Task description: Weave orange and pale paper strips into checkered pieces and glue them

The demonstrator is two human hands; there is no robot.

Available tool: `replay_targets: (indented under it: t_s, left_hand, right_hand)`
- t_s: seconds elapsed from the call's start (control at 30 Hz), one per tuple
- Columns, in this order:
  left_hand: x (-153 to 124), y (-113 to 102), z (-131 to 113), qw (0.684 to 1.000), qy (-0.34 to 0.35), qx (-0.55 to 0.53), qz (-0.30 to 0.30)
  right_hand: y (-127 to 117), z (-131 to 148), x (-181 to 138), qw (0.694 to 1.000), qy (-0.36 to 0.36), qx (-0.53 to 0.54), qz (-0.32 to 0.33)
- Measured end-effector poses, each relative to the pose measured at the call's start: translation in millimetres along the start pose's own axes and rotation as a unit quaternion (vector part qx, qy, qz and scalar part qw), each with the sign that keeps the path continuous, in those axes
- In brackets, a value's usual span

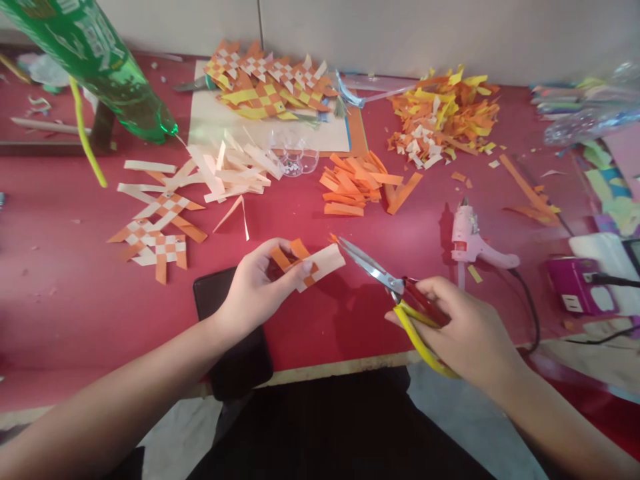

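Observation:
My left hand [255, 287] pinches a small woven piece of orange and white paper strips [309, 264] just above the red table [75, 313]. My right hand [460, 330] grips scissors [383, 275] with yellow and red handles. Their blades point left, slightly apart, with the tips touching the right end of the woven piece. A black phone [233, 347] lies under my left wrist at the table's front edge.
Finished woven shapes [155, 237] lie at the left, more [265, 83] on a white sheet at the back. Loose white strips [230, 175], orange strips [353, 187], a scrap pile [443, 113], a pink glue gun [473, 240] and a green bottle [100, 60] surround them.

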State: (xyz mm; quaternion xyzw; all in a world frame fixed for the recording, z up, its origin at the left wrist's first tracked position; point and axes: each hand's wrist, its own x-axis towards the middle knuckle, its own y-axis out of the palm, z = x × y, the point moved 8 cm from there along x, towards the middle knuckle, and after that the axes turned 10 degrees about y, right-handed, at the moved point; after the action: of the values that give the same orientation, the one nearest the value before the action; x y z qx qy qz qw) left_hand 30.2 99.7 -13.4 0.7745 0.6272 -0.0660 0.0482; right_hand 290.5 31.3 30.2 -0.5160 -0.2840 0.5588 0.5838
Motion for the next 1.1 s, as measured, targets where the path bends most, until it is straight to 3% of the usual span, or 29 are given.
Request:
replay_targets:
  t_s: [0.13,0.27,0.57,0.7,0.87,1.1]
  left_hand:
    - [1.8,-3.9,1.2,0.999,-0.012,-0.035,-0.021]
    - [2.5,-5.8,5.9,0.996,-0.033,-0.08,-0.038]
    - [0.7,3.7,9.6,0.993,-0.014,-0.118,0.011]
    - [-0.2,9.6,11.6,0.989,-0.036,-0.142,0.033]
    - [1.2,5.3,10.0,0.993,-0.042,-0.113,0.017]
    - [1.5,2.4,7.7,0.994,-0.014,-0.106,0.0]
  right_hand:
    - [-0.9,-1.8,-2.6,1.0,0.005,0.026,0.002]
    - [2.3,6.7,-9.3,0.998,-0.038,0.042,0.004]
    - [2.2,12.2,-12.8,0.996,-0.075,-0.021,-0.04]
    - [-2.5,16.3,-13.3,0.989,-0.112,-0.054,-0.075]
    - [-8.2,21.6,-13.0,0.979,-0.154,-0.075,-0.113]
    - [-12.7,24.6,-15.4,0.975,-0.175,-0.071,-0.115]
